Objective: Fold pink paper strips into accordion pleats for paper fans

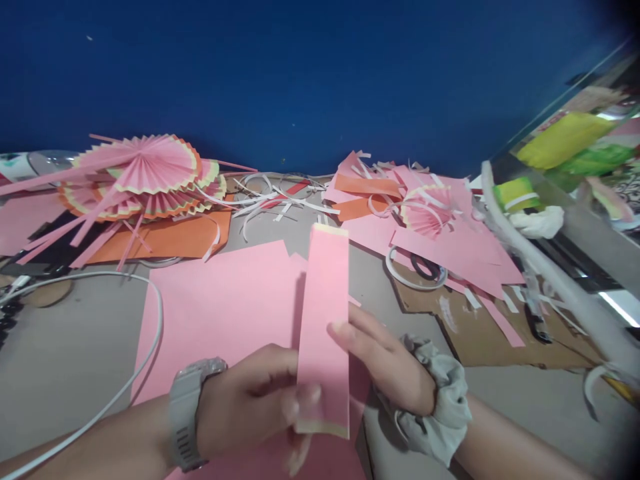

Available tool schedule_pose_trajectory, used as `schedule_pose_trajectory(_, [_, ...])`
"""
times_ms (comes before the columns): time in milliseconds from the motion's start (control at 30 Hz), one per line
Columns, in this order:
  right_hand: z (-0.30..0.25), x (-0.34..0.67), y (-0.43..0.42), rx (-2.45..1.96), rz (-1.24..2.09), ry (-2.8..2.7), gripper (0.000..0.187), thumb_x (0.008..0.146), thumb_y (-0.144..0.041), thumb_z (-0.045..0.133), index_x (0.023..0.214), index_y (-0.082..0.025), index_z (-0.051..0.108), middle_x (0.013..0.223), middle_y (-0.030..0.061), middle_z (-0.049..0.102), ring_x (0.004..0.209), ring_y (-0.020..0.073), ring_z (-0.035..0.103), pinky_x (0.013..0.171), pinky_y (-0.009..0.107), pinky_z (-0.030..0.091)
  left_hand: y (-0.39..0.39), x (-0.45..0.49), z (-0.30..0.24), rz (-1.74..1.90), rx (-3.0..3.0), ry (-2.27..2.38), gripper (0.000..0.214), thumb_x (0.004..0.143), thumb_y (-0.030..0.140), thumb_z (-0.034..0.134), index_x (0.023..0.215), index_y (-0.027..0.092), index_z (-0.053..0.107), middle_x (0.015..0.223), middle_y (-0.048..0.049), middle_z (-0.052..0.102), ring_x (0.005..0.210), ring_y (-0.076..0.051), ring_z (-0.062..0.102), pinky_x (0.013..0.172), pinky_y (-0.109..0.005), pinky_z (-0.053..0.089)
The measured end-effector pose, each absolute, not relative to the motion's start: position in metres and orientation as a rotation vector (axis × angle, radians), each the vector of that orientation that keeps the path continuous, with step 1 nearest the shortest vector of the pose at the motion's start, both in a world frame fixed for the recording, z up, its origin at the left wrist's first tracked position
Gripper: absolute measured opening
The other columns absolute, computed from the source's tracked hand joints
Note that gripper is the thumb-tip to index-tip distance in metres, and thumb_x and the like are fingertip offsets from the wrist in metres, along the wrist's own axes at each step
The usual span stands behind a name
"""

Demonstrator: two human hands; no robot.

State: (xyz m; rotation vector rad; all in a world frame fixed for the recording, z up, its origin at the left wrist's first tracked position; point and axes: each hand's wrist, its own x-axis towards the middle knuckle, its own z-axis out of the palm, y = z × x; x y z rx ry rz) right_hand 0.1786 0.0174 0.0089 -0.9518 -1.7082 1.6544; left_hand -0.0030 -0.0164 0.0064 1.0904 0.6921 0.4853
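Upright in front of me is a pink paper strip with pale yellow edges at its top and bottom ends. My left hand, with a watch on its wrist, pinches the strip's lower left side. On the strip's right side, my right hand grips it with the thumb on the front; its other fingers are partly hidden behind. A grey-green scrunchie circles the right wrist. Beneath both hands lie large pink paper sheets on the table.
Pleated paper fans lie at the back left on orange paper. Paper scraps pile at the right, beside a cardboard piece with a cutter. A white cable curves across the left. A blue partition stands behind.
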Motion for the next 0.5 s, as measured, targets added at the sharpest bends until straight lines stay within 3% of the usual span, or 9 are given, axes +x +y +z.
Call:
schedule_pose_trajectory(167, [0.002,0.173,0.017,-1.056,1.501,-1.96,0.024,0.09,-0.028,0.035,0.071,-0.017,0.045,0.066,-0.0029,0.043,0.062,0.0097,0.04,0.058,0.021,0.035,-0.015,0.002,0.004,0.7,1.33,1.005,0.021,0.088,0.027,0.04,0.082,0.022,0.059,0.079,-0.0001,0.061,0.077,-0.015,0.056,0.073,-0.025,0.043])
schedule_pose_trajectory(367, [-0.002,0.166,0.013,-1.409,1.122,-2.06,0.031,0.083,-0.026,0.047,0.059,-0.019,0.03,0.05,-0.0073,0.032,0.046,0.0068,0.03,0.047,0.021,0.024,-0.016,0.009,0.0,0.728,1.351,1.377,0.011,0.082,0.024,0.048,0.073,0.022,0.054,0.066,0.001,0.053,0.069,-0.018,0.052,0.071,-0.027,0.041])
schedule_pose_trajectory(500, [-0.001,0.167,0.015,-1.276,1.368,-1.842,0.032,0.089,-0.034,0.038,0.061,-0.02,0.034,0.052,-0.006,0.039,0.049,0.0081,0.038,0.05,0.021,0.032,-0.013,0.01,0.0,0.729,1.153,1.244,0.012,0.085,0.028,0.045,0.089,0.02,0.052,0.069,-0.0001,0.053,0.071,-0.017,0.053,0.072,-0.029,0.044])
